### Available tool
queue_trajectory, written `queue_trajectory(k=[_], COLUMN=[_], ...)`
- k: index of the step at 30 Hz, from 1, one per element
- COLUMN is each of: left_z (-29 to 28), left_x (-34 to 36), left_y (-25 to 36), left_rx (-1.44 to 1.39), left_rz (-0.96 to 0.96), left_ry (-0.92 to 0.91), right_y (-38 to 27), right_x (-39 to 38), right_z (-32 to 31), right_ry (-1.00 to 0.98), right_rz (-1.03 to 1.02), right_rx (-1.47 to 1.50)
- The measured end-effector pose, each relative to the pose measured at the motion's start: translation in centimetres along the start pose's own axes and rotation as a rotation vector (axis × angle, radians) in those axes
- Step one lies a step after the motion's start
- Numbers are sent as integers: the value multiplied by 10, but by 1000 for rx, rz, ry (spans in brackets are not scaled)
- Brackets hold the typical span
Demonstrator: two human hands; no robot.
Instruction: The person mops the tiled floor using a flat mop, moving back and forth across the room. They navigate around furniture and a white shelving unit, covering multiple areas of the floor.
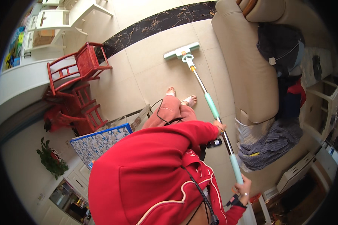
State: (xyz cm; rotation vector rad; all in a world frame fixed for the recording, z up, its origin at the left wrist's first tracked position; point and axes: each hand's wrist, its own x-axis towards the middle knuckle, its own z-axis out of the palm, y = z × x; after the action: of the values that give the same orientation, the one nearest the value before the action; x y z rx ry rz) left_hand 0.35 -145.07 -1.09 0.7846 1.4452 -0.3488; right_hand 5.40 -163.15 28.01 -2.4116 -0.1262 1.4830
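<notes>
A long-handled mop [212, 106] with pale green grips and a silver pole slants across the view. Its wide, light green mop head [172, 54] rests on the beige tile floor ahead of my feet. My left hand [219, 128] is closed around the middle of the pole, just below the upper green grip. Farther down, my right hand [244, 187] wraps the green grip near the handle's end. Dark bands show at both wrists. My red sleeve [169, 131] covers the left arm, and some fingers of both hands are hidden.
A beige sofa [248, 67] stands on the right, with a dark bag [279, 45] and a grey striped cloth [268, 144] on it or beside it. Red wooden chairs [87, 62] and a blue-edged patterned board [101, 144] are on the left. A black marble strip [150, 32] crosses the floor.
</notes>
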Motion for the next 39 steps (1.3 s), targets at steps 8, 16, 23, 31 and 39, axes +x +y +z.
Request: queue_trajectory(k=[8,16,23,31,39], left_z=[-243,-306,-139,84,74], left_x=[117,55,46,-60,-58], left_y=[74,65,-40,-116,-82], left_rx=[-43,95,-48,-438,-974], left_rz=[273,154,20,-293,-186], left_ry=[436,559,59,-847,-211], right_y=[-130,-191,-41,86,44], right_x=[139,174,139,25,43], right_z=[187,279,155,-62,-58], right_ry=[-279,-401,-340,-211,89], right_rz=[-422,-415,-393,-225,-508], right_rx=[83,-33,-311,-503,-831])
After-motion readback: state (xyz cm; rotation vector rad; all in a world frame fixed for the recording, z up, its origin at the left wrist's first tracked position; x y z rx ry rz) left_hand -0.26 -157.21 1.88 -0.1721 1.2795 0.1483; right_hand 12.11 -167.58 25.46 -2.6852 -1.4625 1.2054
